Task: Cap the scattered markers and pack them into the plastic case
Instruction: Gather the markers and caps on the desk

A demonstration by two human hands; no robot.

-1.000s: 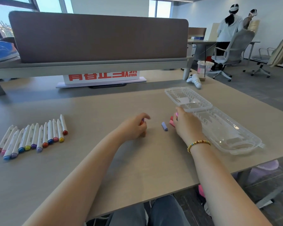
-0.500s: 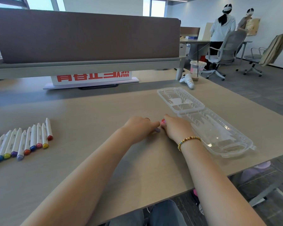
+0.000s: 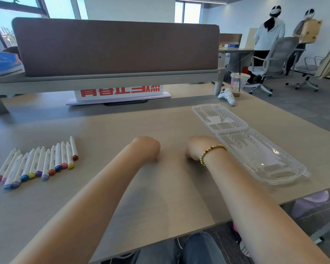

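Currently, the far-left item is the row of markers [image 3: 37, 162], lying side by side on the desk [image 3: 122, 130] with coloured ends toward the person. The opposite tips look bare, though at this size that cannot be confirmed. No loose cap is visible anywhere on the desk.

Next is the left hand [image 3: 147, 147], curled into a loose fist with knuckles up, resting on the desk well apart from the markers. Its fingers are folded under; whether it encloses anything cannot be determined.

A bare strip of desk separates it from the right hand [image 3: 198, 147], so the two hands are apart. The right hand is also curled, a beaded bracelet [image 3: 211, 152] at the wrist. A small pink spot shows at its near edge; this may be a cap or a fingertip, and the view does not settle it.

At the right lies the plastic case [image 3: 251, 145], hinged open, both clear halves flat and holding no markers.

Judgement: the step in hand is cap handling; packing has not begun. The next move calls for bringing one marker and one matching cap together, pressing until seated, then laying the marker in a slot of the case.

Both palms are hidden.
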